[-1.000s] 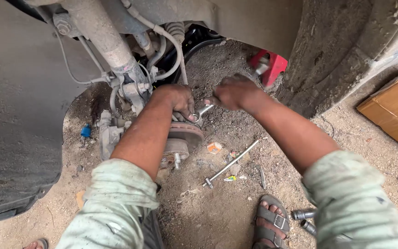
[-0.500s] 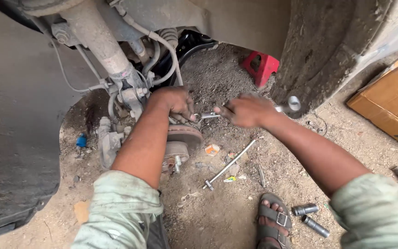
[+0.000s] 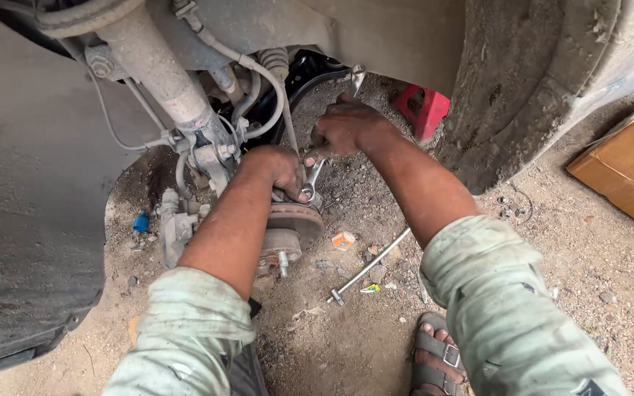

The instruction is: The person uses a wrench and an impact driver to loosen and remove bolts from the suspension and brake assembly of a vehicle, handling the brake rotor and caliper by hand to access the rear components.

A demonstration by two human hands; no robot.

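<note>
In the head view, the right hand [image 3: 346, 130] was closed around the shaft of a wrench [image 3: 312, 178], whose ring end sat at the top of the brake disc [image 3: 295, 218]. The left hand [image 3: 279, 170], at nine o'clock from the wrench, pressed on the disc's upper edge with fingers curled; whether it gripped anything could not be told. A long metal bar [image 3: 368, 266] lay on the dirt at five o'clock from the disc.
</note>
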